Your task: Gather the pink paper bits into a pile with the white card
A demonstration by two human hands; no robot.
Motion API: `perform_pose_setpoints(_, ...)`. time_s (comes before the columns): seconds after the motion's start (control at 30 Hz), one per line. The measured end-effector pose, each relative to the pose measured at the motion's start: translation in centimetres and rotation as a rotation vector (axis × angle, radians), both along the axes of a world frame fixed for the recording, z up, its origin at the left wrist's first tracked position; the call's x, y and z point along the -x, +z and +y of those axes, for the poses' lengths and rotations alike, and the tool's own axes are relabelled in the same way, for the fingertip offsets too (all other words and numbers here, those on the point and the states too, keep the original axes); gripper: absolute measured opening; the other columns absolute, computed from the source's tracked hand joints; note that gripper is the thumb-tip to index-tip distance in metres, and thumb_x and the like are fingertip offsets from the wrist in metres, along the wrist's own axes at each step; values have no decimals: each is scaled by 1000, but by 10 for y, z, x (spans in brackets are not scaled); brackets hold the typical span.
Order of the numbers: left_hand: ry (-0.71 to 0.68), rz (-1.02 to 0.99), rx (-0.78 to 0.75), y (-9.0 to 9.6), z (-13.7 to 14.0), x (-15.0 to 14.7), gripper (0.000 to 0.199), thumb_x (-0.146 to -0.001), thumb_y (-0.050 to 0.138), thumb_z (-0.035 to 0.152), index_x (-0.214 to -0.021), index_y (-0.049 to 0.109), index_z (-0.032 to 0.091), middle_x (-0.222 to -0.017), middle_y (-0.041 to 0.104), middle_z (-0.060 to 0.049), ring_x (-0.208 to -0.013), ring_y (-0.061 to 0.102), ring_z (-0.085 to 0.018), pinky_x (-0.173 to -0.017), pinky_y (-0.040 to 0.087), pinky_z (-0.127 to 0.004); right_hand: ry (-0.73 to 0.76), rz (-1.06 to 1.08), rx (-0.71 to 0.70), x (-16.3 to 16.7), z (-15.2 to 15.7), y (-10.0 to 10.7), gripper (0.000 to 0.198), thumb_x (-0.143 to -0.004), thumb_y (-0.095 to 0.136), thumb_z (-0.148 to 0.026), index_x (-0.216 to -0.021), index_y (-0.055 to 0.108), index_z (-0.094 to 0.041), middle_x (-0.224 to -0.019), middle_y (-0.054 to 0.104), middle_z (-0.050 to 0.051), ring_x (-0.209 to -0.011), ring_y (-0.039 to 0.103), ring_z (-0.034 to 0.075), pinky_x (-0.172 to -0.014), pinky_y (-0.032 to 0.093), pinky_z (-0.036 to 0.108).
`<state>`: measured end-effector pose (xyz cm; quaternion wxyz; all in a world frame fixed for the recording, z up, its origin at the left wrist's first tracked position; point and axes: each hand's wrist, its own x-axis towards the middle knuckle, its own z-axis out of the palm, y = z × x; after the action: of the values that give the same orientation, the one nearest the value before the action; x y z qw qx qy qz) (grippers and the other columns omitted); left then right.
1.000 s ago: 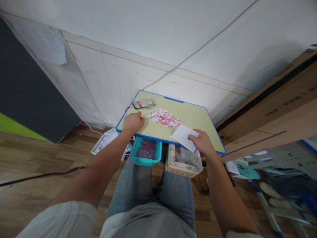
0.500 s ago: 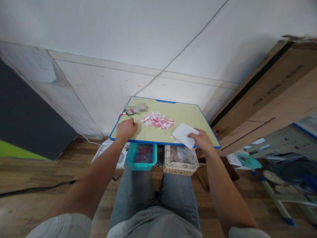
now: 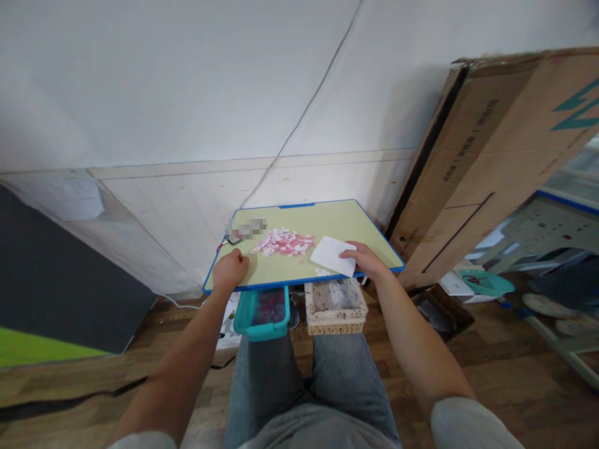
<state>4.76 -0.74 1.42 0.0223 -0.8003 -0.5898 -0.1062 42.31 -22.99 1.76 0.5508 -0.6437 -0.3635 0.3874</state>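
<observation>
My right hand grips a white card by its right edge, thumb on top. The card lies flat over the front right part of the pale yellow tabletop with its blue rim. Left of the card is a heap of small white and pink pieces, spread in the middle of the table. My left hand is closed in a fist at the front left of the table; whether anything is inside it is hidden. Behind that fist lies a phone-like object, partly pixelated.
Below the front edge sit a teal plastic bin with dark red contents and a woven, cloth-lined basket. A large cardboard box leans at the right. The wall stands directly behind the table.
The head view has shifted, putting the table lower and more to the left. The card has moved slightly away from the front edge, nearer the heap. My left fist stays at the table's left side.
</observation>
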Motion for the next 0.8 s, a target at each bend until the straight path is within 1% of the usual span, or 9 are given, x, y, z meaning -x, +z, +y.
perform_pose_setpoints(0.13, 2, -53, -10, -1, 4, 1, 32, -96, 40, 45, -101, 65, 25, -95, 75, -10, -92, 69, -28, -71, 44, -34, 36, -2, -50, -7, 16, 7, 45, -62, 80, -34, -103, 77, -16, -94, 80, 6, -74, 68, 20, -60, 48, 26)
perform_pose_setpoints(0.27, -25, -127, -13, -3, 14, 3, 29, -95, 43, 45, -95, 64, 26, -94, 75, -9, -90, 69, -27, -68, 44, -34, 88, -38, -37, -10, 28, 3, 39, -63, 81, -36, -96, 79, -15, -89, 80, 5, -73, 67, 20, -63, 50, 28)
perform_pose_setpoints(0.37, -50, -119, 1, -6, 19, 4, 29, -94, 44, 46, -91, 64, 26, -94, 75, -9, -89, 69, -27, -68, 45, -34, 162, -46, 3, -9, 24, -5, 36, -64, 84, -38, -91, 80, -15, -86, 80, 3, -72, 67, 20, -65, 51, 29)
perform_pose_setpoints(0.43, -73, -89, -13, -9, 19, 4, 30, -94, 44, 46, -92, 65, 25, -96, 75, -9, -91, 69, -28, -70, 46, -34, 233, 6, 18, -10, 16, -10, 37, -66, 84, -38, -96, 80, -17, -91, 81, 4, -75, 69, 21, -69, 53, 30)
perform_pose_setpoints(0.5, -81, -64, -36, -11, 18, 4, 30, -94, 45, 45, -94, 66, 25, -97, 75, -10, -93, 69, -28, -73, 47, -35, 258, 62, 24, -12, 9, -13, 36, -66, 84, -36, -96, 80, -17, -91, 81, 4, -74, 70, 21, -68, 53, 30)
perform_pose_setpoints(0.6, -73, -55, -61, -12, 16, 4, 28, -95, 45, 43, -95, 66, 24, -100, 74, -11, -98, 68, -28, -80, 49, -36, 162, 123, 14, -12, 6, -17, 37, -64, 84, -34, -95, 79, -17, -89, 81, 5, -71, 70, 22, -66, 53, 30)
perform_pose_setpoints(0.67, -76, -53, -62, -12, 14, 4, 26, -94, 46, 41, -95, 66, 24, -103, 73, -11, -103, 66, -28, -86, 49, -36, 81, 163, -21, -9, 8, -19, 41, -64, 84, -34, -101, 77, -18, -96, 81, 6, -77, 72, 24, -71, 55, 33)
perform_pose_setpoints(0.73, -82, -51, -71, -12, 13, 3, 24, -94, 48, 40, -96, 66, 23, -106, 71, -12, -108, 64, -28, -92, 49, -37, 44, 174, -55, -5, 9, -20, 45, -64, 83, -34, -106, 76, -19, -99, 81, 6, -82, 73, 25, -75, 56, 33)
perform_pose_setpoints(0.8, -85, -54, -106, -12, 10, 3, 24, -94, 49, 39, -98, 66, 22, -108, 69, -13, -112, 61, -29, -96, 47, -38, 32, 144, -65, -2, 10, -21, 43, -63, 81, -33, -103, 76, -18, -94, 81, 5, -79, 72, 24, -72, 55, 33)
